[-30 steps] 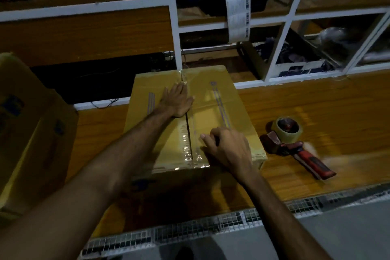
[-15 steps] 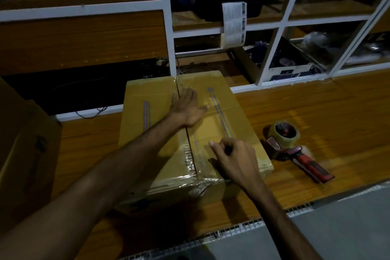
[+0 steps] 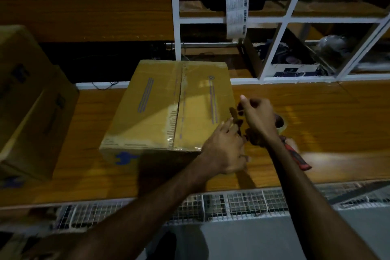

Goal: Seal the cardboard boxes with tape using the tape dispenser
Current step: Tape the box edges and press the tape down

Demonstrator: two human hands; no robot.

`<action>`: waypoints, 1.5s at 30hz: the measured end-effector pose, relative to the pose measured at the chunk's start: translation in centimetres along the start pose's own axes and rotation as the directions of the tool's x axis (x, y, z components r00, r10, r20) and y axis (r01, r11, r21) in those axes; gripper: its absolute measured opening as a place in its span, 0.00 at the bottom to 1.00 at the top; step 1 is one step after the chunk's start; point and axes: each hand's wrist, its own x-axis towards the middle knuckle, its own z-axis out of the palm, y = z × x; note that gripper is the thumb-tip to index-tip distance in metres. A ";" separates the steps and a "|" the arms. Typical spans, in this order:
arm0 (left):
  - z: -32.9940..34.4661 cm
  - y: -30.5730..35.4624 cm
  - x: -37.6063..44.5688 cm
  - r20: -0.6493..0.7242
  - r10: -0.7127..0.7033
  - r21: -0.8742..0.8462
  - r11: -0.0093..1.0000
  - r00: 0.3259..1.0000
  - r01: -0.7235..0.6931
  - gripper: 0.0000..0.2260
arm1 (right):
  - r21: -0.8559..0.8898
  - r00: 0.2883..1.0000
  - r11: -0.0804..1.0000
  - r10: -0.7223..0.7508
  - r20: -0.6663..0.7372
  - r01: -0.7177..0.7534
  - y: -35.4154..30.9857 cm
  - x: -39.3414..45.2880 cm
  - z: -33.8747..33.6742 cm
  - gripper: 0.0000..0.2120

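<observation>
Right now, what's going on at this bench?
A person is taping cardboard boxes on a wooden bench. The box in front of them has clear tape along its top seam. Both hands are off it: the left hand hovers by its near right corner, and the right hand is above the red-handled tape dispenser, which lies on the bench. Neither hand visibly holds anything. More boxes sit at left.

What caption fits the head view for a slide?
Both hands, left hand and right hand, hover off the taped box, beside the tape dispenser on the wooden bench.
</observation>
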 end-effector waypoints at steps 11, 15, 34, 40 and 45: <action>2.5 -2.7 -18.0 -0.173 -0.049 -0.539 0.840 0.984 -0.053 0.20 | -0.557 0.944 0.795 -0.060 0.323 0.241 0.6 2.6 3.5 0.19; 1.8 -5.9 -22.7 -0.169 -0.213 -0.616 0.785 0.962 0.066 0.23 | -0.642 0.958 0.742 -0.001 0.285 0.192 1.4 1.5 3.2 0.24; 5.7 -14.2 -26.1 -0.170 -0.575 -0.717 0.630 0.801 0.300 0.43 | -0.590 0.995 0.807 -0.083 -0.056 0.034 -5.6 -27.0 9.6 0.28; 6.7 -12.7 -25.8 -0.159 -0.705 -0.904 0.385 0.692 0.184 0.39 | -0.212 0.939 0.929 -0.253 0.232 0.302 -10.2 -29.6 16.3 0.22; 7.4 -12.6 -26.7 -0.162 -0.819 -0.942 0.294 0.550 0.160 0.26 | 0.030 0.838 0.956 -0.269 0.475 0.290 -11.1 -27.0 17.9 0.17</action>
